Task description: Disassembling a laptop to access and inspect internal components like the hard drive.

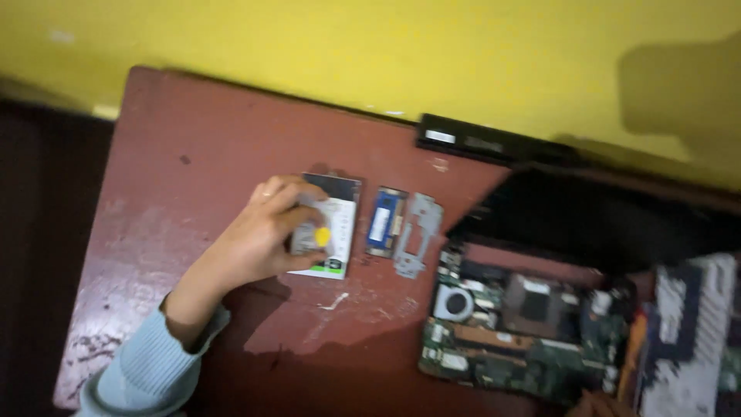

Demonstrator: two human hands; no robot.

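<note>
Head view, blurred. Left hand [266, 235] comes in from lower left in a pale blue sleeve [147, 363], fingers curled down over the hard drive [333, 225], grasping its left part. A small yellow spot shows at the fingertips; cannot tell what it is. At the bottom right edge a sliver of what may be the right hand [598, 403] shows; its state cannot be told.

Hard drive: lies flat on the red-brown bench [177, 177], mid-bench, long axis running roughly toward the wall, tilted slightly. Its top carries a white label with a green-and-black band at the near end.

Just right of it, apart: blue memory module [384, 221], long axis parallel to the drive. Then a grey metal bracket [417, 234], near the module.

Right of bracket: opened laptop [525, 332] with green board and round fan [453, 303] exposed. Long black battery bar [478, 144] lies at the bench's far edge against the yellow wall [386, 46].

Open room: bench surface left of and beyond the hand is bare, worn paint; left edge drops to dark floor. Right half is crowded.
</note>
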